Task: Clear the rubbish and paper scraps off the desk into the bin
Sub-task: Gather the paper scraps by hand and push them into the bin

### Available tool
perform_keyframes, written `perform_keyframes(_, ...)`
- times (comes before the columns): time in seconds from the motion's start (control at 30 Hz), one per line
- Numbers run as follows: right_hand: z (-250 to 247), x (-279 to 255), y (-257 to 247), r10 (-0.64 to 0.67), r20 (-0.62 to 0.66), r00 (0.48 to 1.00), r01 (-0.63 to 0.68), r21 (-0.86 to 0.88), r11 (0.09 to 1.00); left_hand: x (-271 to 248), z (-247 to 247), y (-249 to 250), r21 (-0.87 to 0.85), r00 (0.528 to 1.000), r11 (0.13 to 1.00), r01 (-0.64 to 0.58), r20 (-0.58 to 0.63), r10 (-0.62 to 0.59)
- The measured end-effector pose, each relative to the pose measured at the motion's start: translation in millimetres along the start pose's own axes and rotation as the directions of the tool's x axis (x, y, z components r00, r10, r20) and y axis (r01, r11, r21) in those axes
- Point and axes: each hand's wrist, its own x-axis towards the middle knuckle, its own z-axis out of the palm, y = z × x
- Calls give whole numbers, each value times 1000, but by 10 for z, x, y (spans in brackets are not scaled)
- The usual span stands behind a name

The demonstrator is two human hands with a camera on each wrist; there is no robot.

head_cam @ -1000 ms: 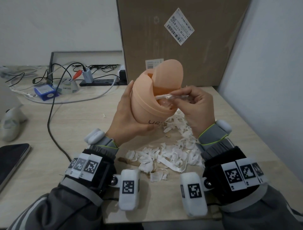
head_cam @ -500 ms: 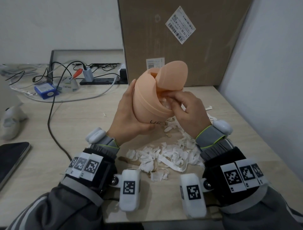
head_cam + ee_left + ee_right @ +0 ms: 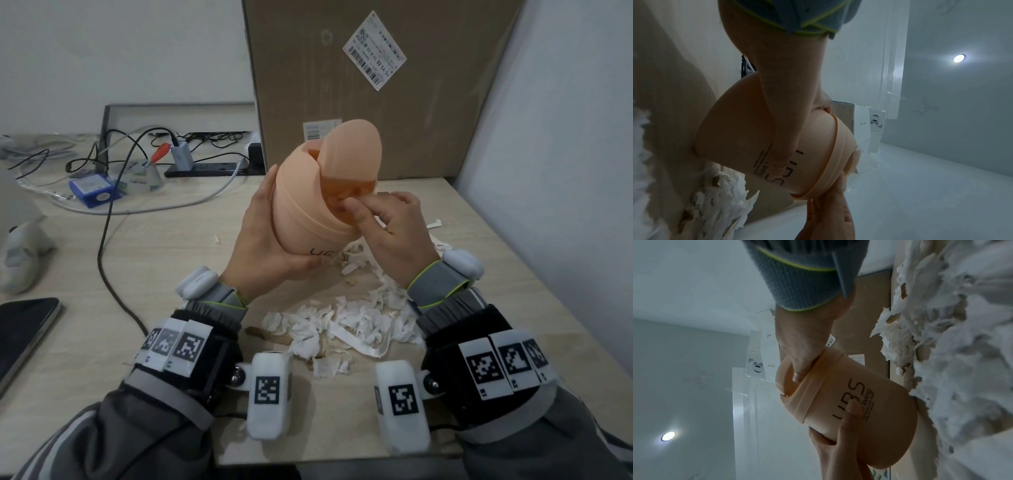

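A peach bin (image 3: pixel 301 212) with a swing lid (image 3: pixel 356 150) is tilted in the air above the desk. My left hand (image 3: pixel 263 240) grips its body from the left, and the thumb crosses its printed lettering (image 3: pixel 783 154). My right hand (image 3: pixel 387 226) is at the bin's mouth with thumb and forefinger reaching into the opening (image 3: pixel 797 374). Their tips are hidden inside, so I cannot tell whether they hold paper. A pile of torn white paper scraps (image 3: pixel 352 325) lies on the desk under and in front of the bin, also seen in the right wrist view (image 3: pixel 941 353).
A large cardboard box (image 3: pixel 376 85) stands right behind the bin and a wall (image 3: pixel 565 171) closes the right side. A black cable (image 3: pixel 106 240), a phone (image 3: pixel 24 329), a blue box (image 3: pixel 94 190) and a power strip (image 3: pixel 205 169) lie to the left. A brown stick (image 3: pixel 267 335) lies by the scraps.
My right hand carried a strip of paper to the bin's mouth and pushed in through the flap; the strip is no longer in sight. The bin rose slightly in my left hand.
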Motion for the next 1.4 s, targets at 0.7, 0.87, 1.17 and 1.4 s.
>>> perform_keyframes(0.7,-32,29,52,-17,-245,970,49,126,991,-13,-1,59,-58,1000,998,-23,-8,23)
perform_keyframes(0.87,-8,15,6,34,-155,987,6,250,968,-15,0,57,-71,1000,997,-23,10,24)
perform_keyframes(1.17,-19,8,-10,-49,-62,997,56,101,993,-16,-2,64,-96,999,995,-24,34,28)
perform_keyframes(1.4,-71,-2,-33,-41,-161,986,62,132,989,-15,-11,78,-76,1000,997,-13,2,13)
